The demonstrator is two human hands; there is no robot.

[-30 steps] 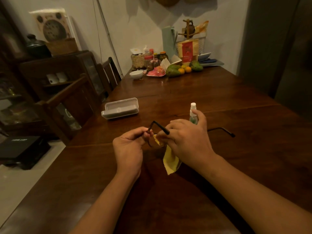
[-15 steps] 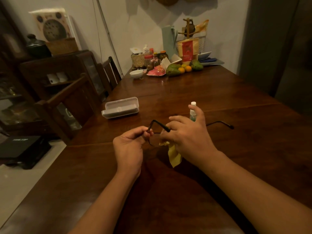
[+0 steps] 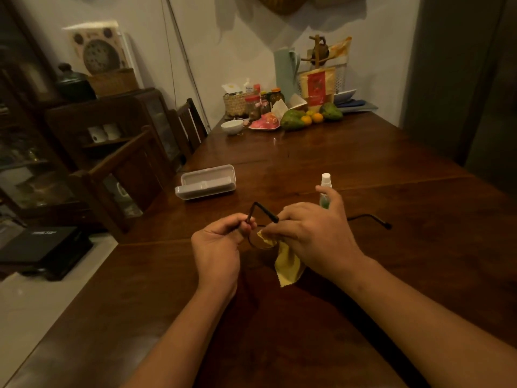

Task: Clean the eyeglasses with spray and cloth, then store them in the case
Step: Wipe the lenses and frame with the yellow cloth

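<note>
Two bare forearms come up from the bottom of the frame over a dark, glossy wooden table (image 3: 363, 169) with visible plank seams. Centre frame, the left hand (image 3: 216, 252) is curled and pinching the thin black wire-frame eyeglasses (image 3: 261, 212) at the frame's edge, next to one lens. The right hand (image 3: 313, 233) has its fingers pressed on a soft yellow microfibre cloth (image 3: 288, 266), rubbing it against that round lens; the cloth's loose corner hangs down toward the table. One temple arm angles up between the hands, the other sticks out to the right. Just behind the right hand stands one small clear spray bottle with a white cap (image 3: 326, 183). Left of centre, a bit further back, one pale grey hard plastic glasses case (image 3: 205, 182), rounded-rectangular, lies open. At the top of the frame, the far end is cluttered: a white bowl (image 3: 232, 126), a woven basket (image 3: 237, 103), jars and fruit.
</note>
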